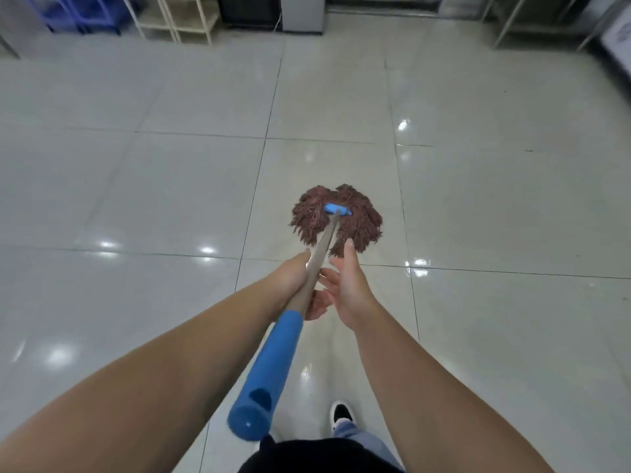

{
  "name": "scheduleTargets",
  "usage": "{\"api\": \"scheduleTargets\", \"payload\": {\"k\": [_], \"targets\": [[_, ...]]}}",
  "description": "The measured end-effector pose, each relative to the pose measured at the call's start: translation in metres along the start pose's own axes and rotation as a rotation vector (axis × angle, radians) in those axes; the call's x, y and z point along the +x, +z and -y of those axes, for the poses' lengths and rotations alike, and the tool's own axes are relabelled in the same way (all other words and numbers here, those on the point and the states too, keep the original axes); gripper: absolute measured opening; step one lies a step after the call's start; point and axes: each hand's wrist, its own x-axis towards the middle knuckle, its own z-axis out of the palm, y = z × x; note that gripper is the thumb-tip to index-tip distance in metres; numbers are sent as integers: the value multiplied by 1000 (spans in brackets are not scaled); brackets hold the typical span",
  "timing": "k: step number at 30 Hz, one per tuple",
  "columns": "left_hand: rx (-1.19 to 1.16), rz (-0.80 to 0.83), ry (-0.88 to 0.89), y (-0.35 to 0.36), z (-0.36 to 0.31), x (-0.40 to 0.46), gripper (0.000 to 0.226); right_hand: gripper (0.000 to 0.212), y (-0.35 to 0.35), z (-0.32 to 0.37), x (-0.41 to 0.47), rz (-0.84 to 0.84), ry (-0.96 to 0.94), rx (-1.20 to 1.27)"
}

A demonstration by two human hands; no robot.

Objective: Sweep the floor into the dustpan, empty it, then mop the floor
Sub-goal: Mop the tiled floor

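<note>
A mop with a brown stringy head (336,218) and a blue clamp (336,209) lies spread flat on the glossy tiled floor (170,186) straight ahead of me. Its wooden handle (321,259) runs back toward me and ends in a blue grip (269,373). My left hand (290,279) is wrapped around the wooden part just above the blue grip. My right hand (348,288) is beside the handle on its right, fingers spread and palm turned toward the pole, not closed on it.
At the far wall stand a white shelf frame (177,17), blue crates (85,11), a dark appliance (269,11) and metal rack legs (512,22) at the right. My black-and-white shoe (342,414) is on the floor below the handle.
</note>
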Motion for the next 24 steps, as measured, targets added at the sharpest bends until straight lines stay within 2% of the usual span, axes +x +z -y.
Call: {"api": "scheduleTargets", "payload": {"k": [5, 8, 15, 19, 21, 24], "targets": [[125, 43, 68, 4, 11, -39, 23, 70, 21, 16, -41, -95, -49, 45], [192, 19, 77, -14, 28, -55, 14, 72, 34, 3, -60, -101, -34, 47], [250, -29, 42, -88, 49, -86, 11, 85, 71, -49, -70, -42, 56, 107], [250, -17, 54, -113, 41, -98, 12, 95, 102, -63, -65, 87, 160, 163], [232, -14, 54, -119, 34, -96, 16, 92, 118, -64, -56, 81, 190, 167], [156, -21, 25, -117, 23, -87, 15, 79, 130, -59, -35, -24, 203, 76]]}}
